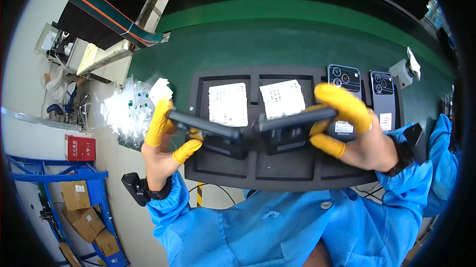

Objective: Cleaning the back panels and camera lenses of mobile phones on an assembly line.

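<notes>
My left hand (161,135), in yellow finger covers, pinches a dark smartphone (210,127) by its outer end. Another dark smartphone (292,122) is gripped the same way by my right hand (354,125), also in yellow finger covers. Both phones are tilted almost edge-on above the dark foam tray (282,182), their inner ends close together; blur hides whether they touch. Behind them, a white printed sheet (228,103) and a second white printed sheet (283,99) lie in tray compartments. To the right are a phone with several lenses (344,76) and a similar grey phone (383,101).
Clear plastic film (131,111) is heaped at the green table's (223,44) left edge. A white box-like object (402,72) stands at the right. On the floor at left are a red box (80,148) and a blue rack (101,192) with cartons. Another person's blue sleeve (441,143) shows at right.
</notes>
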The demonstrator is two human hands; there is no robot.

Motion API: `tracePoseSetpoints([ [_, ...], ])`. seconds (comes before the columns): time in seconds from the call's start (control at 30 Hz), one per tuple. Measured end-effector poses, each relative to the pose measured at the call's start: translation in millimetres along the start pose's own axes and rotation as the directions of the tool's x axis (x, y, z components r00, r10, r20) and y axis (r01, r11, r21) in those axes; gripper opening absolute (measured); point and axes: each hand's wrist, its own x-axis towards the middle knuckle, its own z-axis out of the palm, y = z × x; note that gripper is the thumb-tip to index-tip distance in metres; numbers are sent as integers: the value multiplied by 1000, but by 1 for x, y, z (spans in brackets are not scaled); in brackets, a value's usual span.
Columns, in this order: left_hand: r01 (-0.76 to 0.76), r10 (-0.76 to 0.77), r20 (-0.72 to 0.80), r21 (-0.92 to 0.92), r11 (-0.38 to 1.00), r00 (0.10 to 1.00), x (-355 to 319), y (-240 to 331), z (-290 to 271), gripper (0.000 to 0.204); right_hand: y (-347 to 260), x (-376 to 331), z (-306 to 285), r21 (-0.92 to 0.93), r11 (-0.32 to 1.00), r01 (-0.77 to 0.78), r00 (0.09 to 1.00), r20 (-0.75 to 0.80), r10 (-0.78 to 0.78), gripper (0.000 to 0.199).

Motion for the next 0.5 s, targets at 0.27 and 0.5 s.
tracePoseSetpoints([
  [0.27, -179, 192, 30, -248, 952, 981, 2, 10, 5, 82, 0, -12, -1, 27, 979, 203, 970, 134, -205, 67],
  [0.5, -200, 216, 63, -199, 960, 974, 3, 14, 8, 77, 8, -12, 3, 23, 997, 67, 990, 125, -69, 67],
])
